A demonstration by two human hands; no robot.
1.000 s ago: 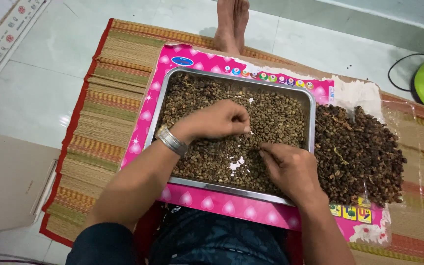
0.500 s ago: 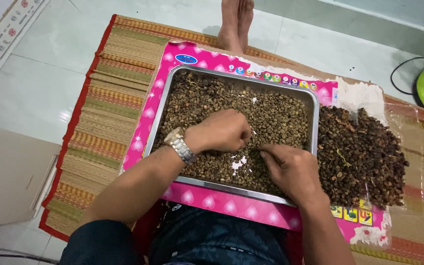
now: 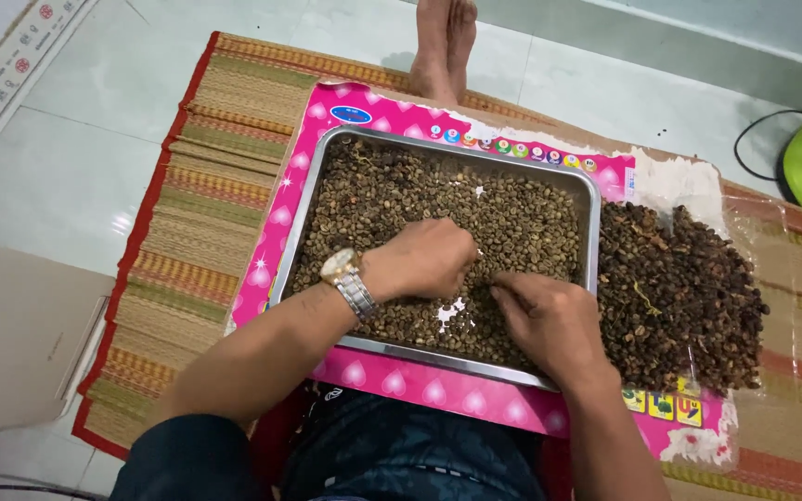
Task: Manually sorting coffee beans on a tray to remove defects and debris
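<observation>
Two hands are set among the greenish beans [image 3: 512, 218] in the steel tray [image 3: 594, 199]: left hand [image 3: 429, 258] curled, its hold hidden; right hand [image 3: 549, 320] pinched at beans. Sorting is judged underway; picked pieces would be carried right to the dark pile [image 3: 684, 297]

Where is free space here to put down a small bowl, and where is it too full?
Free: the woven mat left of the pink board, and the tiled floor beyond it. Crowded: the metal tray is full of beans, both hands work there, and the dark pile covers its right side.
</observation>
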